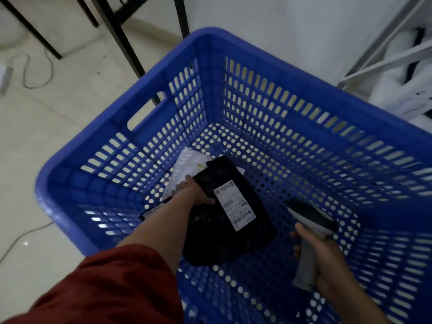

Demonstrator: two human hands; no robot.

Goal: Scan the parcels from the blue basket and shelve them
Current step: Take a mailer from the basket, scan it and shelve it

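Note:
A big blue basket (268, 66) with slotted walls fills the view. Inside it my left hand (194, 191) grips the left edge of a black parcel (224, 232) that carries a white shipping label (234, 205) facing up. Under and behind that parcel lies a white parcel (187, 164), partly covered, and a corner of another dark parcel (149, 212) shows beside my forearm. My right hand (322, 256) holds a grey and black barcode scanner (308, 228) by its handle, its head aimed toward the label from the right.
The basket stands on a pale tiled floor (46, 136). Black table legs (126, 38) rise behind it at upper left, with a cable (37, 73) on the floor. A white metal shelf frame (383, 54) with white parcels stands at upper right.

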